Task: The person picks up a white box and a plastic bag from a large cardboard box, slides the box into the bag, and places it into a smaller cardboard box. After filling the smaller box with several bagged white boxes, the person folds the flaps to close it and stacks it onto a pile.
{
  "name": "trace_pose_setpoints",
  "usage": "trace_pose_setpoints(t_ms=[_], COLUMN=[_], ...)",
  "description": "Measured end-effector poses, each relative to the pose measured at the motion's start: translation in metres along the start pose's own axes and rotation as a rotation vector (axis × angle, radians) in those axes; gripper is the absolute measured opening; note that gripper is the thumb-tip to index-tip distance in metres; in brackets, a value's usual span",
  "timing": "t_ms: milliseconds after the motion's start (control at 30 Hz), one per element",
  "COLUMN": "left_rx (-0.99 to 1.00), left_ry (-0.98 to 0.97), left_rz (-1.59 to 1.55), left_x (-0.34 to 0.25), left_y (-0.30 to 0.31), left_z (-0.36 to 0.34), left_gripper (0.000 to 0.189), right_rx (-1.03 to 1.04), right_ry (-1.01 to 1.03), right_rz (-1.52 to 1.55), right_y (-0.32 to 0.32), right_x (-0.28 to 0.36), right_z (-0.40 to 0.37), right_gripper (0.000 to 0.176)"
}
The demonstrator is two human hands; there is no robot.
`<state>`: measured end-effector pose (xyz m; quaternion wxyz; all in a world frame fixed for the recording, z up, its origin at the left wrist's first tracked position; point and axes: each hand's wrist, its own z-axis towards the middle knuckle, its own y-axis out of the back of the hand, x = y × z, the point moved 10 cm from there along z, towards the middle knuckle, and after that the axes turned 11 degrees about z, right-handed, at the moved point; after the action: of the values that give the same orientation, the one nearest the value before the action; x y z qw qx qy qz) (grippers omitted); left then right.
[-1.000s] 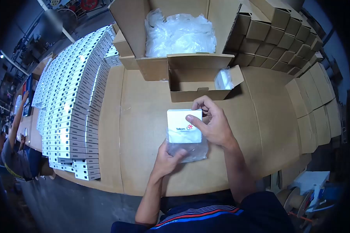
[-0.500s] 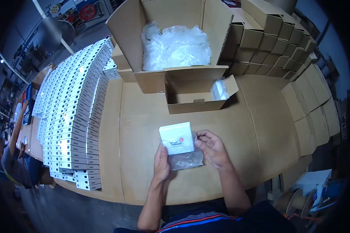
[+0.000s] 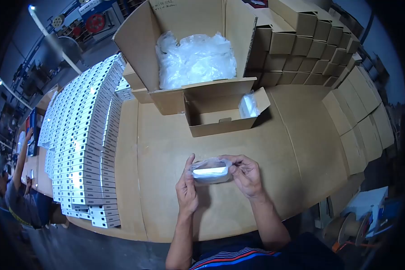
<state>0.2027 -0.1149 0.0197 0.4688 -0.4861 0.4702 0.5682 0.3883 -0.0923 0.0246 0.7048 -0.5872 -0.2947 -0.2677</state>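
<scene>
A small white box point(image 3: 210, 171) sits inside a clear plastic bag point(image 3: 215, 162), whose open mouth tilts up toward me over the table. My left hand point(image 3: 187, 191) grips the bag's left side, thumb against it. On the opposite side, my right hand point(image 3: 247, 177) pinches the bag's edge with bent fingers. Beyond my hands stands an open brown carton point(image 3: 225, 130) with one bagged white box point(image 3: 248, 106) at its right end. Behind it, a large cardboard box point(image 3: 166, 103) holds a heap of clear plastic bags point(image 3: 198, 63).
Tall stacks of small white boxes point(image 3: 83, 135) line the left side of the cardboard-covered table point(image 3: 166, 135). Brown cartons point(image 3: 301, 49) are piled at the back right, with more cartons point(image 3: 364, 117) along the right edge. Another person point(image 3: 24, 193) is at the far left.
The white box, earlier mostly above the bag with its printed face showing, is now down inside it. The bag has tilted so its mouth faces me. My view has shifted slightly.
</scene>
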Motion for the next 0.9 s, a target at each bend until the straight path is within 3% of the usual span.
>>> trace_pose_setpoints(t_ms=[167,200,300,500,533,633,667,900], left_rx=[0.019,0.025,0.096,0.192,0.081,0.11,0.015,-0.116], left_ry=[0.024,0.035,0.07,0.125,0.062,0.31,0.34,0.276], left_rz=[-0.072,-0.093,-0.07,-0.136,-0.038,-0.206,-0.227,-0.112], left_x=[0.007,0.008,0.007,0.002,-0.008,0.017,0.017,0.006], left_y=[-0.009,-0.011,-0.019,-0.027,-0.025,-0.027,-0.024,-0.011], left_z=[-0.002,-0.001,0.001,-0.01,-0.009,-0.012,-0.013,-0.004], left_gripper=[0.059,0.059,0.061,0.054,0.045,0.037,0.032,0.037], right_rx=[-0.039,-0.128,-0.214,-0.334,-0.346,-0.284,-0.269,-0.146], right_ry=[0.049,0.068,0.051,0.199,0.199,0.254,0.217,0.16], right_rz=[-0.032,-0.023,-0.273,-0.263,-0.26,-0.299,-0.341,-0.63], right_y=[-0.005,-0.006,0.0,0.005,0.006,-0.01,-0.01,-0.023], right_x=[0.002,0.003,0.002,0.009,0.009,0.021,0.019,0.021], right_z=[-0.003,-0.004,-0.008,-0.009,-0.01,-0.01,-0.01,-0.007], right_gripper=[0.011,0.007,0.007,0.009,0.009,0.008,0.009,0.015])
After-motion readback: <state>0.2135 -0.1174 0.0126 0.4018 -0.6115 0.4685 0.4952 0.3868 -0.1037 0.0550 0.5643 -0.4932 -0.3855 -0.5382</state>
